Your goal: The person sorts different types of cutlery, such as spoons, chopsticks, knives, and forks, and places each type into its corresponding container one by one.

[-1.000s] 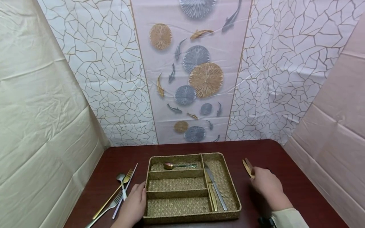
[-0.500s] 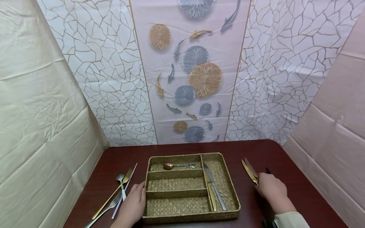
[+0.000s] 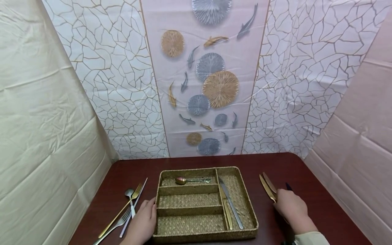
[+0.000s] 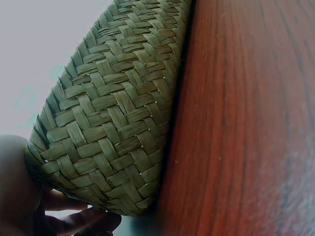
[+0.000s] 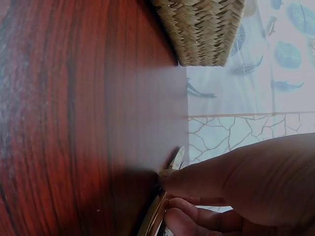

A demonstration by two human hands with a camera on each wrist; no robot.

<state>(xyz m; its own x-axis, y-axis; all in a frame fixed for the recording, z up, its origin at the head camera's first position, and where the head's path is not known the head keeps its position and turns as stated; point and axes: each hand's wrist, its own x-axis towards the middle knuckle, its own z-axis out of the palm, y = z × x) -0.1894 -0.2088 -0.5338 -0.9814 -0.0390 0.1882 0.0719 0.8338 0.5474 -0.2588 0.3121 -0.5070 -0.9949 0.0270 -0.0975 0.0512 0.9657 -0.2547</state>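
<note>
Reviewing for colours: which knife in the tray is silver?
The knife whose near end lies further right in the tray; the other knife is gold.

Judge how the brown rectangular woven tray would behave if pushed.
The brown rectangular woven tray looks broad and low, so tipping seems unlikely. Its woven strips suggest lightness, perhaps slight give. The long silver metal knife inside looks loose and may slide.

The left hand [image 3: 142,220] reaches forward, its back facing up and its fingers [image 4: 74,222] bent. The right hand [image 3: 292,208], also back upward, points forward in a pinch, thumb [image 5: 197,183] extended against curled fingers [image 5: 183,221] (a pale sleeve [image 3: 311,239] covers the arm behind it). The two hands are held well apart.
</note>
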